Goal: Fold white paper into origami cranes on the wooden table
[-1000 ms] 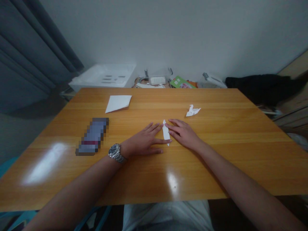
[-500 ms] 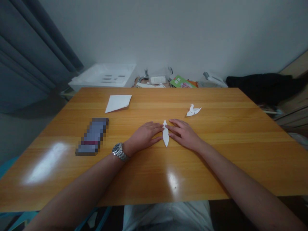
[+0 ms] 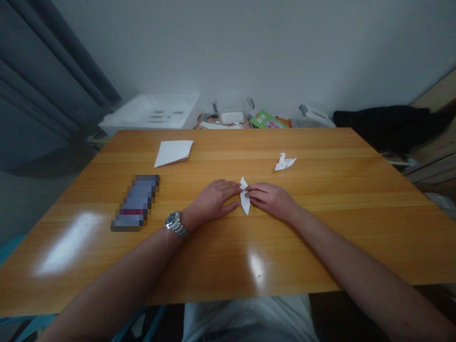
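A narrow, pointed piece of folded white paper lies on the wooden table in front of me. My left hand, with a metal watch on its wrist, touches the paper's left edge with curled fingertips. My right hand meets it from the right, its fingers drawn together and pinching the paper's right edge. Both hands rest low on the table.
A finished white paper crane sits further back to the right. A flat folded white sheet lies back left, with a blurred dark rectangular object left of my hands. Behind the table are a white tray, clutter and dark cloth.
My left hand's fingers went from flat and spread to curled at the paper's edge. My right hand's fingers drew in from flat to a pinch. The paper has barely shifted.
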The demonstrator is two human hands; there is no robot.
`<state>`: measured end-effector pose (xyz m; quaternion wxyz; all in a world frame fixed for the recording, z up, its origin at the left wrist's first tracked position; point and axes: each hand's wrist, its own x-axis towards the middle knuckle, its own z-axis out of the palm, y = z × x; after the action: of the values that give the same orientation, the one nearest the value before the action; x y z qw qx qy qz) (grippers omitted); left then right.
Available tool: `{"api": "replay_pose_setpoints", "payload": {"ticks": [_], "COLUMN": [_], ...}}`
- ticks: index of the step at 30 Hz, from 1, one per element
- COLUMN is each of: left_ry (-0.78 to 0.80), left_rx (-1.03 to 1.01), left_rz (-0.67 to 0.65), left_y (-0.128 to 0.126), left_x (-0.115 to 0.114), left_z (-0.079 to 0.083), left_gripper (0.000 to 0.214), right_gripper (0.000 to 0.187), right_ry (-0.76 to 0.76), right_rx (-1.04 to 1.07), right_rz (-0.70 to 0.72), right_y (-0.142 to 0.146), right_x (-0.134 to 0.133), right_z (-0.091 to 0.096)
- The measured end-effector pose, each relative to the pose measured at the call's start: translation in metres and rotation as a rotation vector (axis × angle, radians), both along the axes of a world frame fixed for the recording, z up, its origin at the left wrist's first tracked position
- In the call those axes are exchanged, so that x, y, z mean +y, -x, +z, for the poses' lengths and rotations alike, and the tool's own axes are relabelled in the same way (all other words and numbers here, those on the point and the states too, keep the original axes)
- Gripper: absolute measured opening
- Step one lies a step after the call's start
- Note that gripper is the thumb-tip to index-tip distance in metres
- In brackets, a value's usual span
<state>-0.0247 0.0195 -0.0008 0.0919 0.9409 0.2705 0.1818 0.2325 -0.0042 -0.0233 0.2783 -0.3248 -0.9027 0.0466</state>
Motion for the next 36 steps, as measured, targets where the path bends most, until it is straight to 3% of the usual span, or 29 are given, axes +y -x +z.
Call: {"api": "replay_pose_setpoints", "payload": {"ticks": [9, 17, 26, 36], "left_ry": [-0.072, -0.084, -0.048, -0.022], "left_rx": [0.029, 0.087, 0.071, 0.017], "left_rz": [0.023, 0.073, 0.064, 0.121], "left_y": [-0.009, -0.011, -0.011, -0.012], "left_x": [-0.007, -0.009, -0.007, -0.003], "left_z": [0.005, 0.003, 0.003, 0.000], "left_gripper": [0.033, 0.025, 0.030, 0.025], "right_gripper": [0.017, 0.019, 0.018, 0.012], "right_ry": [0.170, 0.201, 0.150, 0.236], "right_rx": [0.194, 0.179, 0.053, 0.211], "right_rz": [-0.059, -0.058, -0.087, -0.138], "right_y": [0.005, 0.007, 0.008, 0.013], "right_x": [-0.008, -0.008, -0.008, -0.006], "right_z": [0.004, 0.004, 0.004, 0.006]}}
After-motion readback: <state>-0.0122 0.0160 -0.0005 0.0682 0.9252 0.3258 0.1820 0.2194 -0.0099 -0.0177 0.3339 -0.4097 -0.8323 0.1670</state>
